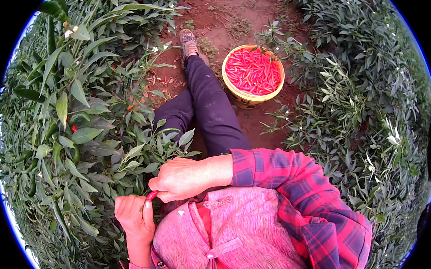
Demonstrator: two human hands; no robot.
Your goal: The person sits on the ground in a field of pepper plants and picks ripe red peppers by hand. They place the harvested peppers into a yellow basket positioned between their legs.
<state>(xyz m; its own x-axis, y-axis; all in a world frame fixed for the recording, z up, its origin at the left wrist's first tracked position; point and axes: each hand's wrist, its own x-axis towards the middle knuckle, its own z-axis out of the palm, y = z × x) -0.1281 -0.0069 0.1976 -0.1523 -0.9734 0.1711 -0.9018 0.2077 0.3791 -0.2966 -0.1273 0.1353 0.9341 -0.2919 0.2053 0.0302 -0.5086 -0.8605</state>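
Note:
Close together at the lower left, my two hands meet at one red chili pepper (151, 195). My right hand (182, 177), reaching across my body, has its fingertips closed on the pepper's right end. The thumb of my left hand (136, 215) presses at its other end, where a bit of green stem shows. Curled fingers hide part of the pepper. Leafy chili plants (132, 163) stand right beside both hands, with green and some red peppers on them. A yellow-rimmed bucket (251, 96) full of red chili peppers (253, 71) stands on the soil beyond.
Dense chili plants (359, 104) line the right side, and some branches reach over the bucket's rim. My legs (216, 109) lie crossed along the reddish soil path (227, 14) between the rows. Green peppers (30, 94) hang at the upper left.

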